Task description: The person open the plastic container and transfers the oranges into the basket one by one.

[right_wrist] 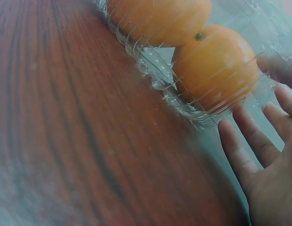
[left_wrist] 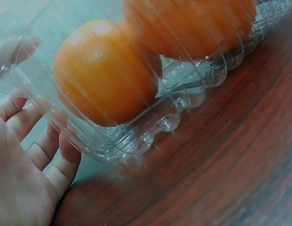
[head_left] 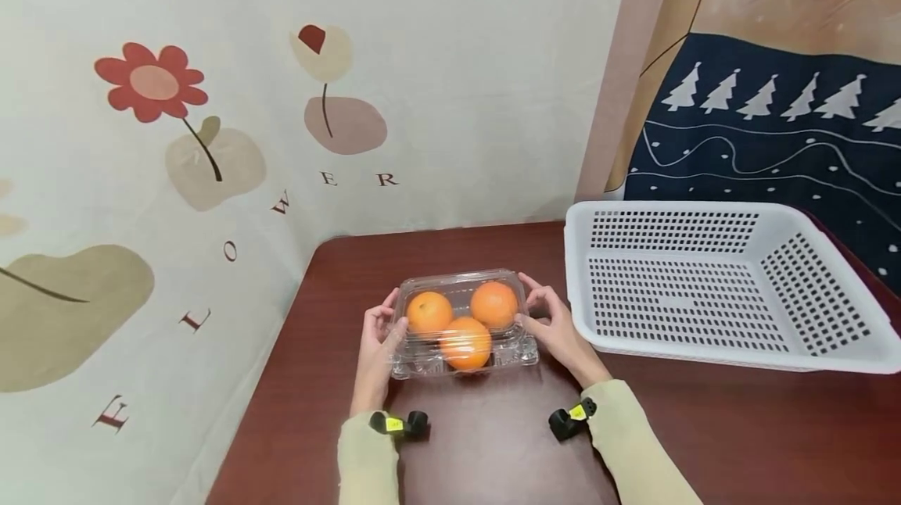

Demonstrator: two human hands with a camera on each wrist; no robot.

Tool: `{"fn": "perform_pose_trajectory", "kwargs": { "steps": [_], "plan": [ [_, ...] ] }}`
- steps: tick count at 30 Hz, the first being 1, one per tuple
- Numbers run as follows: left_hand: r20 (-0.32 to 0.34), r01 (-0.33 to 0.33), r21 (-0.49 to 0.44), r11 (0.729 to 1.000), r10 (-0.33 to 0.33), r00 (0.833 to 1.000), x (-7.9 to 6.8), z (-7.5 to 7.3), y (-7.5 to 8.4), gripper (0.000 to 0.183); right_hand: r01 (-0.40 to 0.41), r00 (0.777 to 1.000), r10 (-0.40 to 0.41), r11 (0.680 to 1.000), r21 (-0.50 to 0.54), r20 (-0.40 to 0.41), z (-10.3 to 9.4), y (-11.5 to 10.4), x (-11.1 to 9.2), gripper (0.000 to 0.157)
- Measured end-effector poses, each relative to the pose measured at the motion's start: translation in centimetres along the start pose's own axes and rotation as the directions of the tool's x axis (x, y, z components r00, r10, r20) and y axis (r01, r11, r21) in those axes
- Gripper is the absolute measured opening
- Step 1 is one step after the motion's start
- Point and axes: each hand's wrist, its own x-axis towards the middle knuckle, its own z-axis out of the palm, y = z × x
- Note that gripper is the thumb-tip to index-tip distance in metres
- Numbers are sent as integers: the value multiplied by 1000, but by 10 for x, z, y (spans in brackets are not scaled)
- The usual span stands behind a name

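Note:
A clear plastic clamshell box point(head_left: 415, 367) sits on the dark red table, with its see-through lid over three oranges. In the head view one orange point(head_left: 429, 313) is at the back left, another orange point(head_left: 494, 304) at the back right, and the third orange point(head_left: 465, 345) in front. My left hand point(head_left: 375, 349) grips the left end of the box, thumb at the top edge and fingers along the side. At the opposite end my right hand point(head_left: 561, 331) holds it likewise. The right wrist view shows a green stem spot on the nearer orange point(right_wrist: 216, 66).
A white perforated plastic basket point(head_left: 679, 302) stands on the table point(head_left: 493, 442) just right of my right hand. Behind the table hangs a pale cloth point(head_left: 464, 98) with printed flowers and letters; a dark blue panel with white trees point(head_left: 767, 145) is at the right.

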Motion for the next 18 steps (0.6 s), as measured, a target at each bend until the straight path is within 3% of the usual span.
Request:
{"fn": "perform_pose_trajectory", "kwargs": {
  "steps": [6, 11, 18],
  "plan": [
    [0, -16, 96, 995, 16, 1000, 1, 0, -1, 35, 3, 1000, -3, 999, -37, 8, -3, -1, 0, 9],
    [12, -8, 121, 993, 7, 1000, -1, 0, 6, 34, 24, 1000, -24, 998, -52, 12, -4, -1, -1, 9],
    [-15, 31, 151, 988, -29, 999, -2, -2, 2, 37, 15, 1000, -14, 997, -70, 18, -7, 31, 0, 8]
  ]
}}
